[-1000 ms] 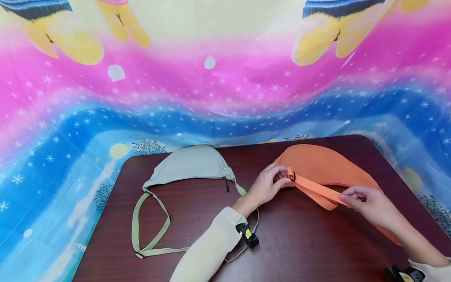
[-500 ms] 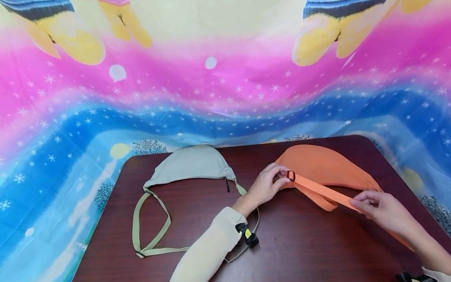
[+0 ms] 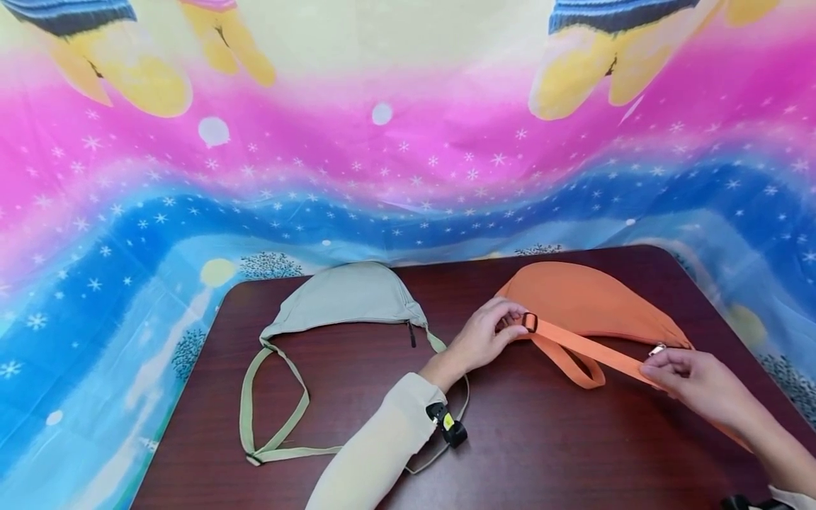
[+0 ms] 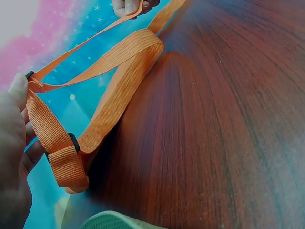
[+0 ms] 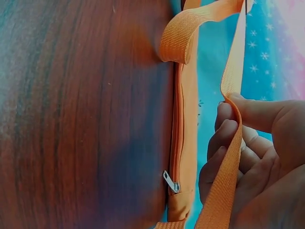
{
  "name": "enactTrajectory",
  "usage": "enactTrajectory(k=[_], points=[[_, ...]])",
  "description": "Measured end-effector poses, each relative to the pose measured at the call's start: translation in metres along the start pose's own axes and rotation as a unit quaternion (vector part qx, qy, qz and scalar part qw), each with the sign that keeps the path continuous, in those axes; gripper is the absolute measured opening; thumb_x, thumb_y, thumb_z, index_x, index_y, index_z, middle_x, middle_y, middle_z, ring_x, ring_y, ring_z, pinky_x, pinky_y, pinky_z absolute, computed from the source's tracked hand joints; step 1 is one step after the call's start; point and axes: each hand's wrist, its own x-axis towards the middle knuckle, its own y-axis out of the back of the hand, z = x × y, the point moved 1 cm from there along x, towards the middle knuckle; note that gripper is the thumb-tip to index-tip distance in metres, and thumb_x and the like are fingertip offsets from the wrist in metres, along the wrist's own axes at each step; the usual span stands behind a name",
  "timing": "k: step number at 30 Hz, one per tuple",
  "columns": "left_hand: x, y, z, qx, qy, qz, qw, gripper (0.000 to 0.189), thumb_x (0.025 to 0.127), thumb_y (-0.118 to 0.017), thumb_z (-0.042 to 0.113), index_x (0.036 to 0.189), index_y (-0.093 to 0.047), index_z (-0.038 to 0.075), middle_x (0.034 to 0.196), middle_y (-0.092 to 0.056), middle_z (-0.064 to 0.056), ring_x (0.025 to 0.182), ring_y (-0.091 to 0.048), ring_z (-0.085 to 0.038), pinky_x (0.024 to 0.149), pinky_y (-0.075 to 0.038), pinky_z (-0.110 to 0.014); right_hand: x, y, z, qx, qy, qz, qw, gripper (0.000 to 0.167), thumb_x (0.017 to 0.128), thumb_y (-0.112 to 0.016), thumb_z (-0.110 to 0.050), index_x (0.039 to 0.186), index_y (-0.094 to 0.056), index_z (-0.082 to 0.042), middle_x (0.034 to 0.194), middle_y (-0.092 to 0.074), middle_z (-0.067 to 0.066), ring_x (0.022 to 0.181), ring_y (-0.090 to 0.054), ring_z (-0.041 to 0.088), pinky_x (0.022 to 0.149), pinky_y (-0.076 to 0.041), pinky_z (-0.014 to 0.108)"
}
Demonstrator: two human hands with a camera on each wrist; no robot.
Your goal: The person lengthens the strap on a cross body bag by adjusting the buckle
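An orange waist bag [image 3: 567, 297] lies at the back right of the table. In the head view, my left hand [image 3: 487, 336] pinches its strap at a black slider buckle [image 3: 530, 323]. The left wrist view shows thumb and fingers at that slider [image 4: 30, 75], and a second black buckle [image 4: 74, 142] lower on the webbing. My right hand [image 3: 704, 386] pinches the orange strap [image 3: 593, 347] farther right, so the stretch between the hands is taut. A slack loop [image 3: 589, 382] hangs under it. The right wrist view shows the strap between thumb and fingers, beside the bag's zipper pull [image 5: 170, 182].
A pale grey-green waist bag [image 3: 347, 294] lies at the back left, its green strap [image 3: 245, 404] spread toward the front and partly under my left forearm. Behind the dark wooden table [image 3: 510, 453] hangs a printed cloth [image 3: 319, 156].
My right hand has moved right and slightly toward me, lengthening the strap stretch between the hands. The slider has turned to show its face. A silver zipper pull now shows beside the right hand.
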Motion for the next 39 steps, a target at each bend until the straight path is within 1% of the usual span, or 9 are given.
enactTrajectory(k=[5,9,15,18,20,24,28,34,39], points=[[-0.001,0.003,-0.003,-0.006,0.004,-0.009,0.9999,0.027,0.098,-0.07,0.018,0.122,-0.064,0.007,0.108,-0.062,-0.003,0.094,-0.057,-0.008,0.084,-0.046,-0.012,0.0,0.002,-0.003,-0.025,0.048,0.012,0.9985,0.018,0.101,-0.067,-0.028,0.104,-0.072,-0.011,0.081,-0.068,-0.002,0.066,-0.051,0.009,0.058,-0.036,0.027],[-0.004,0.006,-0.001,0.003,0.007,-0.052,0.9986,0.028,0.095,-0.074,0.021,0.119,-0.065,0.01,0.107,-0.062,0.0,0.096,-0.058,-0.006,0.085,-0.047,-0.014,-0.002,0.003,-0.002,-0.023,0.086,-0.01,0.996,0.006,0.1,-0.067,-0.021,0.102,-0.071,-0.016,0.08,-0.065,-0.003,0.067,-0.051,0.009,0.058,-0.036,0.027],[-0.008,0.007,0.003,0.044,-0.003,-0.129,0.9906,0.032,0.088,-0.082,0.031,0.113,-0.068,0.016,0.104,-0.061,0.009,0.097,-0.055,-0.001,0.088,-0.045,-0.013,-0.006,0.0,0.005,0.008,0.162,-0.098,0.9819,0.008,0.101,-0.064,-0.01,0.1,-0.069,-0.017,0.086,-0.067,-0.004,0.073,-0.06,0.009,0.06,-0.045,0.026],[-0.01,0.009,0.003,0.032,-0.001,-0.144,0.989,0.033,0.087,-0.083,0.033,0.112,-0.07,0.016,0.103,-0.063,0.007,0.097,-0.056,-0.003,0.088,-0.046,-0.014,-0.009,-0.004,0.007,0.038,0.195,-0.151,0.9684,0.011,0.101,-0.062,-0.006,0.1,-0.068,-0.015,0.085,-0.065,-0.005,0.071,-0.059,0.011,0.057,-0.045,0.028],[-0.011,0.01,0.001,0.014,0.008,-0.135,0.9907,0.031,0.09,-0.081,0.032,0.112,-0.071,0.013,0.103,-0.065,0.004,0.096,-0.058,-0.005,0.087,-0.047,-0.016,-0.012,-0.007,0.007,0.055,0.185,-0.186,0.9634,0.01,0.101,-0.062,-0.006,0.1,-0.067,-0.015,0.085,-0.064,-0.005,0.071,-0.058,0.012,0.057,-0.045,0.029],[-0.009,0.014,-0.003,0.0,0.053,-0.072,0.996,0.023,0.097,-0.073,0.025,0.112,-0.071,0.008,0.1,-0.067,0.001,0.09,-0.06,-0.005,0.081,-0.049,-0.016,-0.018,-0.015,0.003,0.048,0.167,-0.212,0.9616,0.005,0.1,-0.064,-0.01,0.102,-0.065,-0.014,0.085,-0.063,-0.007,0.07,-0.058,0.011,0.057,-0.046,0.027],[-0.007,0.019,-0.007,0.036,0.131,-0.022,0.9905,0.022,0.098,-0.071,0.026,0.112,-0.07,0.008,0.098,-0.066,0.002,0.081,-0.058,-0.002,0.075,-0.048,-0.014,-0.025,-0.024,-0.01,-0.007,0.157,-0.202,0.9668,0.008,0.099,-0.068,-0.019,0.105,-0.065,-0.015,0.083,-0.059,-0.011,0.066,-0.054,0.004,0.056,-0.043,0.025],[-0.004,0.022,-0.007,0.093,0.236,-0.024,0.967,0.027,0.098,-0.071,0.031,0.113,-0.067,0.009,0.101,-0.064,-0.001,0.084,-0.058,-0.009,0.075,-0.049,-0.021,-0.027,-0.047,-0.049,-0.11,0.14,-0.156,0.9717,0.014,0.093,-0.075,-0.032,0.1,-0.067,-0.024,0.078,-0.055,-0.017,0.064,-0.047,-0.002,0.056,-0.039,0.024],[0.001,0.023,-0.008,0.103,0.298,-0.045,0.948,0.031,0.097,-0.072,0.033,0.117,-0.066,0.01,0.103,-0.066,-0.001,0.089,-0.061,-0.014,0.078,-0.051,-0.026,-0.025,-0.068,-0.078,-0.158,0.171,-0.084,0.9689,0.015,0.087,-0.081,-0.032,0.095,-0.068,-0.031,0.079,-0.053,-0.023,0.068,-0.047,-0.005,0.058,-0.043,0.023]])
